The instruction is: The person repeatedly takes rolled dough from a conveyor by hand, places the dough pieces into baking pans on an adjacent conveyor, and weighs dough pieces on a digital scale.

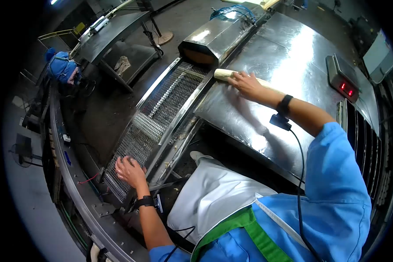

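My right hand (249,86) lies over a long pale roll (224,74), perhaps dough, on the metal table (266,56). Its fingers are spread and rest on top of the roll, whose left end shows near the table's edge. My left hand (130,171) is at the lower end of the wire-mesh conveyor (153,118), fingers apart, with nothing visible in it. Whether it touches the mesh is hard to tell. The conveyor runs up to a metal housing (222,32) with an opening at its near end.
A scale (343,76) with red digits stands on the table's right side. Slotted metal racks (362,148) are beside it. A curved metal rail (67,157) runs down the left. Another person (62,67) in blue is at the upper left, near a steel bench (111,35).
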Demonstrator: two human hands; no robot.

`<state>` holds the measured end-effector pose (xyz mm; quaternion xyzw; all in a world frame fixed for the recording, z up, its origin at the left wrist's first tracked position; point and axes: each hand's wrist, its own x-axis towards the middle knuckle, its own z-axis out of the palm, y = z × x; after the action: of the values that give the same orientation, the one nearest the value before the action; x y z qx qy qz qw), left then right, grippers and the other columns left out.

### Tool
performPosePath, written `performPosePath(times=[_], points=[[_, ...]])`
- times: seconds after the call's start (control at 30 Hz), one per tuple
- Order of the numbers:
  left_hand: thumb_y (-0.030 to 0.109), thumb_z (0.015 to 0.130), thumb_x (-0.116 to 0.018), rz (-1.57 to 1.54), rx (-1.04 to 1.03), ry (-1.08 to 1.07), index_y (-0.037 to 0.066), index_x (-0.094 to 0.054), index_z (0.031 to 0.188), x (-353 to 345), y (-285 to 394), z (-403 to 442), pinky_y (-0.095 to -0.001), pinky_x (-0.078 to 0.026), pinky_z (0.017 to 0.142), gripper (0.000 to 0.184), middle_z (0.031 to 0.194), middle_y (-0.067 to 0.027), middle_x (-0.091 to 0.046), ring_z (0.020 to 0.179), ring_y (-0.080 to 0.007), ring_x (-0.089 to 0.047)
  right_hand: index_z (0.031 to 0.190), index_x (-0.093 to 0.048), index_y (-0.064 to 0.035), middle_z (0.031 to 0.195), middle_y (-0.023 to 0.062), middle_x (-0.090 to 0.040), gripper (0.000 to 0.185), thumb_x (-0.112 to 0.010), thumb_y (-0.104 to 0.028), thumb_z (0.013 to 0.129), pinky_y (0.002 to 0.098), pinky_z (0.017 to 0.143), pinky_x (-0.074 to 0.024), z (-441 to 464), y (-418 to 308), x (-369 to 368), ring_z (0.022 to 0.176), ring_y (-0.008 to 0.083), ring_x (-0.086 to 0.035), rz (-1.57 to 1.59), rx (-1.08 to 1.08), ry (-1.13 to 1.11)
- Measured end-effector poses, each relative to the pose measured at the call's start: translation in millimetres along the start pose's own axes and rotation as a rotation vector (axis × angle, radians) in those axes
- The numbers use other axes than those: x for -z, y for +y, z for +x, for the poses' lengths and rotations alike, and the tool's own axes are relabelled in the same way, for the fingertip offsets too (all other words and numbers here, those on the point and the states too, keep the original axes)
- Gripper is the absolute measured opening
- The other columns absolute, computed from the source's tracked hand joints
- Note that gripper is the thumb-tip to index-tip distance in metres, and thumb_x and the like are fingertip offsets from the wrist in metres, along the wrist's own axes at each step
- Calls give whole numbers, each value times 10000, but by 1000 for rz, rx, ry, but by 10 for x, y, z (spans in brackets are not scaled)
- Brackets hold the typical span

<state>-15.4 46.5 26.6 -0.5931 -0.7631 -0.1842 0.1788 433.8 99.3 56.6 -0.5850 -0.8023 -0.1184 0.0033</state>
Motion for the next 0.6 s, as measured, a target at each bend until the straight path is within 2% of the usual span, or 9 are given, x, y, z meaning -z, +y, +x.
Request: performPosePath(times=[0.07, 0.13, 0.2, 0.27, 0.33, 0.4, 0.47, 0.5, 0.6], points=[[188, 757, -461, 12, -6, 10, 61, -542, 888, -40, -2, 6, -426, -242, 904, 200, 1135, -83, -411, 1097, -248, -318, 1136, -379, -131, 1065, 103, -402, 468, -502, -43, 694, 413, 705, -400, 211, 87, -171, 969, 265, -428, 31, -146, -6], [186, 754, -463, 0, 24, -26, 64, -547, 879, -56, 7, 8, -423, -242, 904, 193, 1133, -83, -411, 1103, -245, -310, 1110, -389, -128, 990, 134, -447, 455, -512, -31, 683, 359, 666, -422, 300, 302, -303, 856, 299, -486, 237, -226, 33], [179, 749, -466, -13, 38, -20, 64, -549, 871, -71, -12, -31, -422, -239, 905, 186, 1133, -84, -410, 1110, -245, -301, 1126, -381, -119, 903, 122, -497, 481, -554, -98, 678, 307, 675, -427, 285, 535, -337, 791, 262, -510, 599, -248, -62], [173, 746, -470, -32, 34, -12, 64, -547, 863, -80, 4, -29, -421, -238, 903, 177, 1135, -83, -408, 1112, -245, -299, 1131, -383, -110, 849, 89, -520, 497, -575, -183, 679, 297, 674, -439, 268, 886, -286, 779, 202, -506, 931, -309, -354], [175, 745, -476, -43, 25, 2, 64, -544, 857, -121, -23, -11, -421, -239, 898, 172, 1137, -82, -407, 1114, -244, -297, 1067, -458, -92, 817, 55, -522, 402, -551, -249, 708, 307, 646, -454, 75, 991, -84, 764, 167, -497, 1065, -498, -458], [175, 745, -481, -40, 4, 47, 64, -542, 859, -146, -25, -27, -422, -242, 893, 170, 1138, -80, -408, 1114, -246, -298, 946, -536, -61, 779, 64, -529, 291, -526, -241, 717, 338, 598, -465, -57, 1312, -229, 749, 175, -506, 925, -699, -493], [172, 743, -484, -42, -1, 55, 63, -541, 860, -141, -21, -33, -422, -243, 891, 170, 1138, -80, -409, 1110, -248, -305, 872, -561, -32, 768, 127, -558, 240, -490, -215, 734, 364, 615, -462, -227, 1560, -364, 727, 227, -539, 614, -796, -450], [169, 742, -487, -38, -11, 62, 61, -539, 862, -130, -19, -31, -422, -245, 890, 170, 1139, -79, -409, 1106, -250, -311, 874, -553, -20, 794, 164, -561, 233, -472, -193, 741, 375, 637, -452, -456, 1729, -562, 741, 266, -543, 348, -699, -322], [163, 740, -491, -74, 3, 56, 59, -537, 863, -86, 22, -12, -420, -250, 886, 167, 1130, -77, -417, 1094, -251, -326, 880, -541, 2, 907, 228, -542, 243, -429, -188, 778, 385, 712, -415, -902, 1846, -542, 825, 353, -519, 84, -667, -335]])
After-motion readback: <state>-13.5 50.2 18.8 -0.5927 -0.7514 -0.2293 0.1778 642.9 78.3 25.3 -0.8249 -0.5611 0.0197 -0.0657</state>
